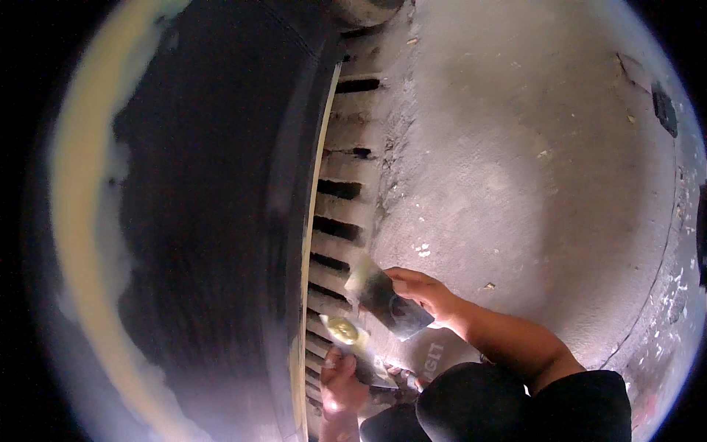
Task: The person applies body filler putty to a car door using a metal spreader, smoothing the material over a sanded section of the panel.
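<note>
My left hand (342,383) is closed on the edge of a flat putty spreader (374,362), which carries a dollop of yellowish filler putty (343,329). To the right and slightly farther off, my right hand (425,292) grips a second spreader (398,311), a dark flat rectangle whose pale far end (361,278) looks smeared with putty. The two spreaders are apart, with a small gap between them. Left of both hands stands a large dark vehicle-like panel (206,221). A wide band of yellowish filler (77,191) runs along its far left side.
A pale strip (318,188) lines the panel's near edge. Beneath my hands runs a slotted drain grate (346,166) beside rough concrete floor (501,147). A dark flat object (663,110) lies at the far right. My knees (471,404) show at the bottom.
</note>
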Demonstrator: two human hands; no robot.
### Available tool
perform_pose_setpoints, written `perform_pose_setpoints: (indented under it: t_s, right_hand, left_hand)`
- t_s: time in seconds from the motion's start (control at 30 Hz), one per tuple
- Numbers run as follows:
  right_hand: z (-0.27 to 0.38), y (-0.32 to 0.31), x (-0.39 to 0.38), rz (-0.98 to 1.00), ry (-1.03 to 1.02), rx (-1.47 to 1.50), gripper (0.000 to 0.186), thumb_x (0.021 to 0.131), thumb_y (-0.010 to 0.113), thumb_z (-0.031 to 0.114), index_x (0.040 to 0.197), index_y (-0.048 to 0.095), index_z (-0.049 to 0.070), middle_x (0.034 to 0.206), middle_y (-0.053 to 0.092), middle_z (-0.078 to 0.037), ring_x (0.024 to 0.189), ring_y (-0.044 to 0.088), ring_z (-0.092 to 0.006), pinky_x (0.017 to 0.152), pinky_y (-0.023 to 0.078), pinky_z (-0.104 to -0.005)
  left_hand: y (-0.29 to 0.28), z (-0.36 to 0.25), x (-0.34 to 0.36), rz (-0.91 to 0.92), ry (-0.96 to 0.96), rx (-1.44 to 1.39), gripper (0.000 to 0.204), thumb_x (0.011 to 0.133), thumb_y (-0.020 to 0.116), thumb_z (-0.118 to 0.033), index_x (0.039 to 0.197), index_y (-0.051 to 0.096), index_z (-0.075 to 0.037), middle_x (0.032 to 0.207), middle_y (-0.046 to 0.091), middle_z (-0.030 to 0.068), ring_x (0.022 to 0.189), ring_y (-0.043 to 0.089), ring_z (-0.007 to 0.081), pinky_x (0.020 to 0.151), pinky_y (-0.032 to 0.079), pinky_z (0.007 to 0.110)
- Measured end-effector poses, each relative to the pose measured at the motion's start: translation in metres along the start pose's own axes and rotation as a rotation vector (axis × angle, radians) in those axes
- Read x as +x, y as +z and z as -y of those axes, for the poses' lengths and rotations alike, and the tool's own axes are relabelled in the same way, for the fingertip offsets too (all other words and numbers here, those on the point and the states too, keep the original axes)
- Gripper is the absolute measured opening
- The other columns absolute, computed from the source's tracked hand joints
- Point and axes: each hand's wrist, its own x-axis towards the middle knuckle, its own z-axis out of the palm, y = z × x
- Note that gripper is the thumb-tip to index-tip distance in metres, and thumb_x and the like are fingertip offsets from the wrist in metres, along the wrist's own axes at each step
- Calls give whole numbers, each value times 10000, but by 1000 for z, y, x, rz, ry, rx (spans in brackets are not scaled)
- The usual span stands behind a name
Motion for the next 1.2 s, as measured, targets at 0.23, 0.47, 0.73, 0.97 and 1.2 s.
perform_pose_setpoints:
  t_s: [0.23, 0.47, 0.73, 0.97, 1.2]
  right_hand:
    - [-46, 1, 35, 163, -34, -275, 391, 938, 507, 276, 1222, 518, 7, 1106, 622, -110, 988, 602, -201, 888, 467, -338]
    - [-13, -38, 158, -492, -181, -552, 500, 905, 582, 483, 1085, 547, 16, 955, 603, -102, 789, 621, -166, 662, 500, -276]
    - [-28, -16, 218, -498, -275, -442, 482, 859, 616, 563, 868, 523, 90, 783, 531, -26, 640, 484, -101, 578, 411, -232]
    - [-99, -17, 205, -360, -233, -406, 511, 879, 577, 576, 885, 533, 66, 781, 527, -26, 641, 470, -88, 562, 421, -231]
    - [-161, -22, 196, -358, -83, -521, 527, 899, 566, 545, 987, 586, 26, 847, 571, -41, 732, 522, -98, 610, 457, -244]
  left_hand:
    - [-17, 7, -4, 93, -65, -99, 456, 845, 497, 14, 1296, 444, 51, 1133, 587, 117, 1047, 587, 230, 913, 465, 379]
    - [-61, 12, -37, 67, -18, -183, 421, 874, 493, 13, 1292, 463, 54, 1227, 563, 167, 1130, 567, 278, 958, 463, 424]
    - [-98, 19, -69, -68, 47, -204, 349, 874, 568, -31, 1222, 548, -28, 1139, 626, 95, 1002, 634, 245, 873, 544, 385]
    - [-119, 25, -84, -133, 108, -201, 324, 871, 611, -60, 1192, 570, -34, 1065, 657, 99, 874, 671, 233, 694, 589, 353]
    - [-142, 21, -99, -45, 141, -201, 313, 883, 580, -22, 1191, 586, -72, 1079, 667, 112, 860, 692, 235, 665, 608, 383]
